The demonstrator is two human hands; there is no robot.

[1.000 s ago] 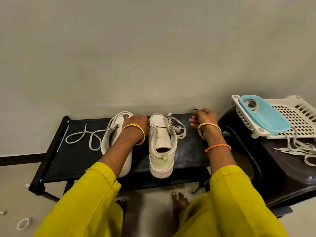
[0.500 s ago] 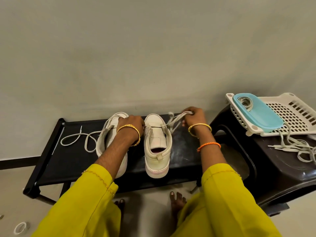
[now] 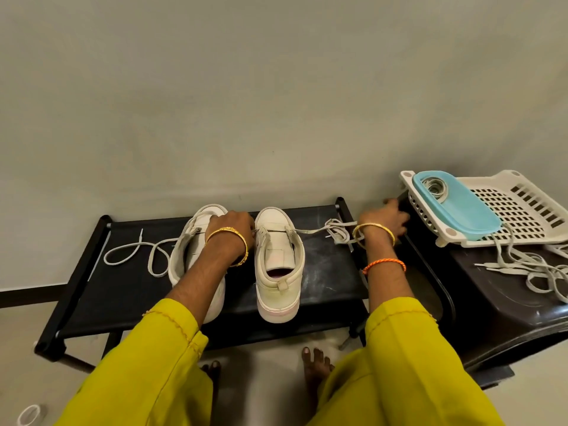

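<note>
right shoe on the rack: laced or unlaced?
Mostly unlaced. The lace crosses the shoe only once, near the toe; the tongue below is bare, and the loose ends trail right toward the right hand.

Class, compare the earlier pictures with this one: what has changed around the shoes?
The right hand, gripping the lace, pulled it rightward, away from the shoe, drawing it straight. The left hand stayed by the shoe, which stayed on the rack.

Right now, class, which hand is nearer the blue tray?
Right. The right hand, holding the lace, is just left of the blue tray; the left hand is farther left, over the left shoe.
</note>
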